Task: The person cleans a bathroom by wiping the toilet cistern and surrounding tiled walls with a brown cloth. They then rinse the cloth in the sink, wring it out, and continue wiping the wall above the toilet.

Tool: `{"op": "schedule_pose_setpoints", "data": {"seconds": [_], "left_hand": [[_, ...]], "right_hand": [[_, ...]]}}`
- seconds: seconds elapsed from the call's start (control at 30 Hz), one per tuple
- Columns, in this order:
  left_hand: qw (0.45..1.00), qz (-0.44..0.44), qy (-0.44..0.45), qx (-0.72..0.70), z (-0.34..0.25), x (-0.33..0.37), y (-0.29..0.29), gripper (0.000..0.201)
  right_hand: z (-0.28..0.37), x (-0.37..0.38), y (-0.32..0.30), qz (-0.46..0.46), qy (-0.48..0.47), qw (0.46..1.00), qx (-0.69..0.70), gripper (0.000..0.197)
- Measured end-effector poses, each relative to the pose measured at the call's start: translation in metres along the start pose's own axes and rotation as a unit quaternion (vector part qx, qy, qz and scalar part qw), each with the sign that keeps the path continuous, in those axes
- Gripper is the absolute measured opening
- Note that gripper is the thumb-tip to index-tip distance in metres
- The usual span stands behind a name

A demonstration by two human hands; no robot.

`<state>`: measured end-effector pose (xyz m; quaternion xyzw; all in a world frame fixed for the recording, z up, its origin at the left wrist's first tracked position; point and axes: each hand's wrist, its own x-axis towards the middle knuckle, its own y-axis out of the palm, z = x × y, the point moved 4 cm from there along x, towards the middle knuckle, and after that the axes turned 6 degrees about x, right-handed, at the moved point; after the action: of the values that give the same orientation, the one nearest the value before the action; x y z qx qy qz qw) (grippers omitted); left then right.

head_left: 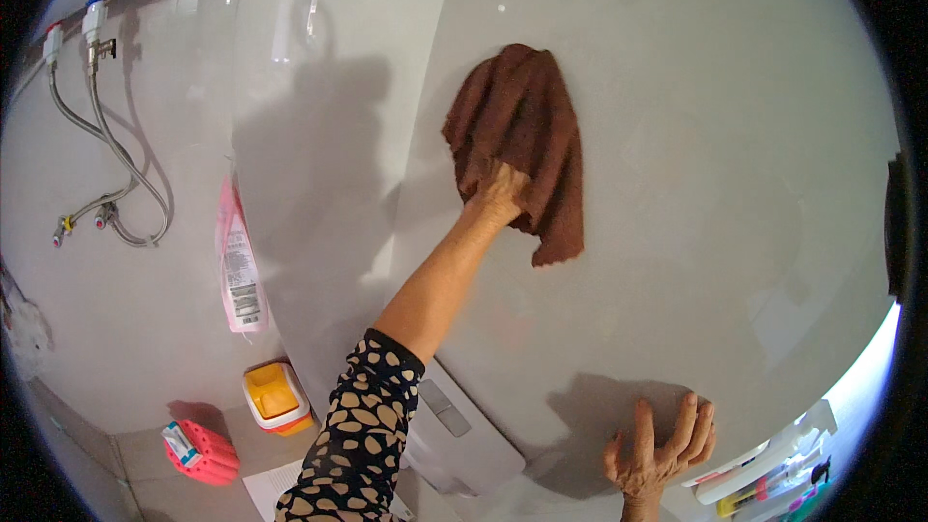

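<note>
A brown cloth [522, 116] is spread against the pale, smooth wall [696, 135], its folds hanging down on the right. My left hand [503, 191] grips it and presses it to the wall; most of the fingers are hidden in the fabric. That arm reaches up from the lower edge in a black sleeve [362, 406] with beige spots. Lower right, my right hand [662, 449] has its fingers spread, holds nothing and appears to rest against the wall, its shadow beside it.
Below my left arm is a white toilet tank [464, 435] with a flush button. To the left are an orange-and-white bin [277, 398], a pink-red basket [205, 454], a hanging pink package [240, 266] and metal hoses [116, 150]. Several bottles [773, 474] stand at lower right.
</note>
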<state>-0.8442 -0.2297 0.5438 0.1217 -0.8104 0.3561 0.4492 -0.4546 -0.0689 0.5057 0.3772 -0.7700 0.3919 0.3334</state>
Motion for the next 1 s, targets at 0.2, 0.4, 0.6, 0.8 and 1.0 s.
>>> {"op": "schedule_pose_setpoints", "data": {"seconds": [0.2, 0.4, 0.6, 0.8, 1.0], "left_hand": [[0.928, -0.109, -0.094, -0.345, 0.005, 0.018, -0.022, 0.064], [0.938, -0.142, -0.109, -0.298, -0.047, -0.059, 0.013, 0.052], [0.981, -0.121, 0.018, -0.150, -0.160, -0.150, 0.028, 0.044], [0.990, -0.052, 0.092, -0.098, -0.209, -0.222, 0.066, 0.042], [0.991, -0.019, 0.116, -0.061, -0.204, -0.258, 0.092, 0.041]], "right_hand": [[-0.005, -0.008, 0.003, 0.019, 0.004, 1.000, -0.022, 0.048], [-0.006, -0.004, 0.007, -0.002, -0.007, 1.000, -0.020, 0.050], [0.011, 0.001, 0.015, -0.054, -0.051, 0.997, 0.031, 0.053], [0.007, -0.005, 0.035, -0.079, -0.078, 0.992, 0.063, 0.050], [0.008, -0.007, 0.039, -0.079, -0.090, 0.990, 0.074, 0.047]]}}
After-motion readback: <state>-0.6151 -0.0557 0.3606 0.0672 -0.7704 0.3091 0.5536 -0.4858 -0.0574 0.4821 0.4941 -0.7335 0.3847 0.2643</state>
